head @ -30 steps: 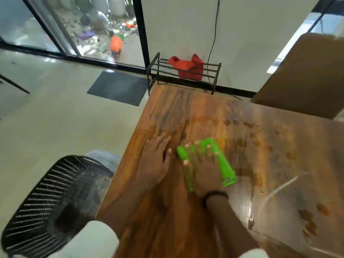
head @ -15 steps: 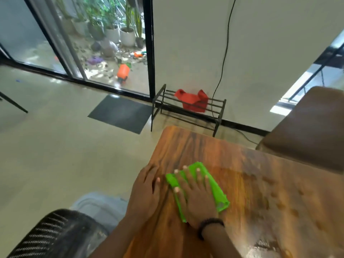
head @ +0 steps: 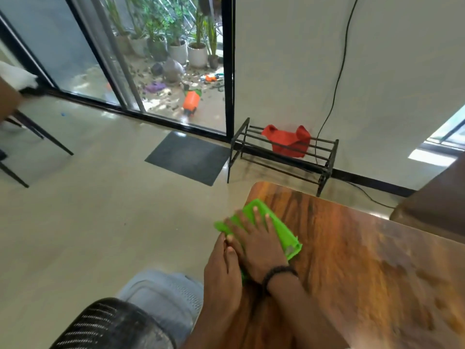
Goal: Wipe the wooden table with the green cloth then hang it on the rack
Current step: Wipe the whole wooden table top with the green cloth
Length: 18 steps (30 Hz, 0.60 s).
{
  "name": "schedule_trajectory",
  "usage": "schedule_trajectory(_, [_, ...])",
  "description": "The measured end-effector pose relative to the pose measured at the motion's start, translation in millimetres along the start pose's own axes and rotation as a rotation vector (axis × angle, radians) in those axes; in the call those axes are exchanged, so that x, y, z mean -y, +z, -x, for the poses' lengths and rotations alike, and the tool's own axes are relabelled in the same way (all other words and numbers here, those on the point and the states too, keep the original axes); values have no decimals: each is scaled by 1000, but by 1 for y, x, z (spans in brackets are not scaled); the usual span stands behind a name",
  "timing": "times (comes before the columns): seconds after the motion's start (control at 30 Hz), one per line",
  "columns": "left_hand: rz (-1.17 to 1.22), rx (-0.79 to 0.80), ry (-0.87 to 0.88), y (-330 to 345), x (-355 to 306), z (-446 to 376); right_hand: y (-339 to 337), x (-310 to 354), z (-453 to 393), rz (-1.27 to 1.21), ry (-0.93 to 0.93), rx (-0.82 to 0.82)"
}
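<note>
Right hand flat, fingers spread, palm pressing the folded green cloth onto the wooden worktop at its far-left corner; not gripping it. Left hand lies open at the worktop's left edge, touching the right hand's thumb side, nothing grasped. Cloth's left end overhangs the edge slightly. Black metal rack stands on the floor beyond the worktop against the wall, red cloth draped over it.

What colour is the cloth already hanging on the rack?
Red cloth, draped over the black rack; head view.
</note>
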State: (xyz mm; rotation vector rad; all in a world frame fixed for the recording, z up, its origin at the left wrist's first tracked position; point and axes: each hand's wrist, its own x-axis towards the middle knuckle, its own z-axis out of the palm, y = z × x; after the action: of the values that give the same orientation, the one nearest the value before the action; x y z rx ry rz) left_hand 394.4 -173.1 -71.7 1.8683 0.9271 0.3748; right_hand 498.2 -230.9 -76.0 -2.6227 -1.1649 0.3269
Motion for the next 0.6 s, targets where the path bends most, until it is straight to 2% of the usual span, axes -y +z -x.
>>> schedule_trajectory(0.07, [6,-2,-11,0,0,0,-6,0,6,-16,-104,24])
schedule_trajectory(0.13, [-42,13,-15,0,-1,-2,-15,-27,-19,24,-96,-9])
schedule_trajectory(0.27, [-79,24,-21,-3,-4,2,-33,-78,-85,34,201,-57])
schedule_trajectory(0.33, [-77,16,-40,-8,-2,-1,-28,-73,-87,32,254,-75])
schedule_trajectory(0.4, [-50,-15,-91,-14,0,-8,-17,-50,-61,22,195,-82])
schedule_trajectory(0.5, [51,-59,-167,-16,0,-12,-4,-11,17,-15,-28,8])
schedule_trajectory(0.6, [94,-94,-171,-15,-1,-9,0,0,68,15,-126,42])
